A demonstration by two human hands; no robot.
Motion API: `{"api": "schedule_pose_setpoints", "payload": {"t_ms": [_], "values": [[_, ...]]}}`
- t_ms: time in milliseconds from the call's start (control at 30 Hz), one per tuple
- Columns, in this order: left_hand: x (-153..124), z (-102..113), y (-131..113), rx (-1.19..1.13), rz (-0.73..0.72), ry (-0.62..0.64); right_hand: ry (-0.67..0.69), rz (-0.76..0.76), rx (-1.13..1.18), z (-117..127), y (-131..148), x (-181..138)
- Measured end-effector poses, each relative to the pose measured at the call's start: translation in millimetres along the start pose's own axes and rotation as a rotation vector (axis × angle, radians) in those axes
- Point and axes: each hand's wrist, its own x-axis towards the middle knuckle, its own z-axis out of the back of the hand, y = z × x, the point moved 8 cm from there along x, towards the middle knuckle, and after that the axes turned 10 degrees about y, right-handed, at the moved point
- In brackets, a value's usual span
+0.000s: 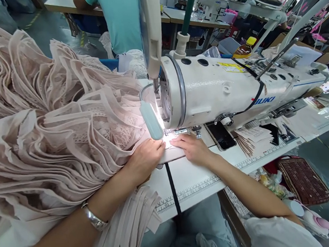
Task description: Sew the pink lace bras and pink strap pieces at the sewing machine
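Beneath the head of a white sewing machine [202, 89], a small piece of pale fabric [169, 143] lies in bright light at the needle area. My left hand [147, 157] is closed at its near left edge, thumb and fingers pressed together on the cloth. From the right, my right hand [194, 148] reaches in with fingers stretched out, their tips resting on the cloth. A light green lamp-like piece [151, 120] hangs just above my left fingertips. Pale pink lace-trimmed garment pieces [68, 139] are heaped left of the machine, beside my left forearm. The needle tip is hard to make out.
A phone [221, 136] and paper slips [255, 138] lie right of my right hand. Pale fabric strips [129, 222] hang over the table's front edge, which carries a printed ruler [199, 187]. A person in a teal shirt [121, 19] sits beyond the machine.
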Motion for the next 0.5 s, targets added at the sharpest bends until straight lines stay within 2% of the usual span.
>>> {"api": "schedule_pose_setpoints", "payload": {"t_ms": [100, 233, 400, 500], "values": [[1.6, -4.6, 2.1, -0.017, 0.034, 0.044, -0.1, -0.026, 0.042, 2.9, -5.4, -3.7], [1.4, -7.9, 12.0, -0.089, 0.124, 0.007, -0.16, -0.06, 0.102, 6.6, -9.6, -6.5], [1.2, -3.7, 4.3, -0.239, -0.034, -0.068, -0.183, -0.02, 0.134, 12.1, -4.8, -5.8], [1.4, 0.3, -1.6, -0.204, -0.088, -0.074, -0.181, 0.046, 0.129, 11.8, 0.0, -4.8]]}}
